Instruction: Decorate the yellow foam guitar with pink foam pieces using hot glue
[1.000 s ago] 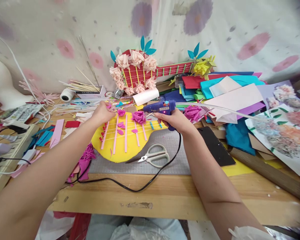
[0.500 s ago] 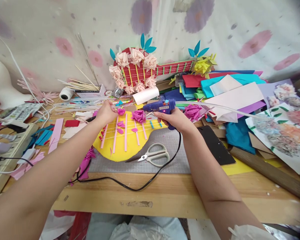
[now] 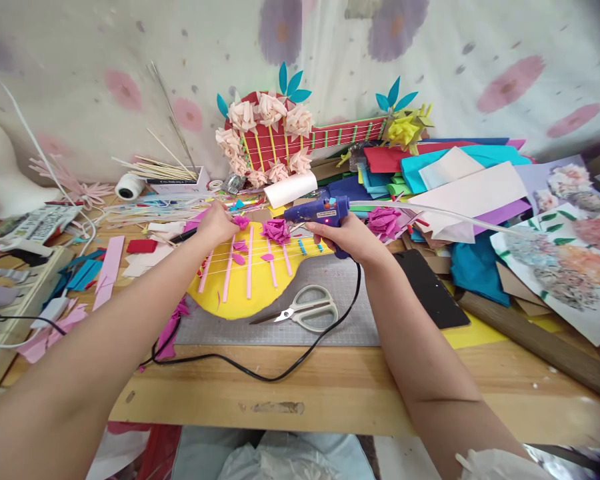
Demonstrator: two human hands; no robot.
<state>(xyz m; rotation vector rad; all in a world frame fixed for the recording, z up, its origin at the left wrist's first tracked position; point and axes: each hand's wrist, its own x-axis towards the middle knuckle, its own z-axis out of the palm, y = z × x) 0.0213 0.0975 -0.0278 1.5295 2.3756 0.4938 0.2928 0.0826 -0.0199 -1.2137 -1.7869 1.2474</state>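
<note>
My left hand (image 3: 217, 224) is closed in a pinch over the upper left edge of a yellow guitar-shaped cutout (image 3: 240, 283). A small magenta paper flower (image 3: 241, 222) is right against its fingers; the fingertips are partly hidden, so what they grip is unclear. My right hand (image 3: 344, 239) wraps round the handle of a blue glue gun (image 3: 317, 212), its red light on and its nozzle pointing left. A larger magenta paper rose (image 3: 277, 231) sits on the cutout below the nozzle. Pink strips, white strings and loose magenta petals lie across the yellow surface.
Grey-handled scissors (image 3: 314, 309) lie on the grey cutting mat (image 3: 340, 287), partly ringed by a black cord (image 3: 275, 379). Behind stands a red flower-trimmed guitar (image 3: 267, 143). Coloured paper sheets (image 3: 467, 190) pile up at right; a power strip (image 3: 43, 287) is at left.
The view has shifted slightly. Both hands, the glue gun and the yellow cutout stay in nearly the same places.
</note>
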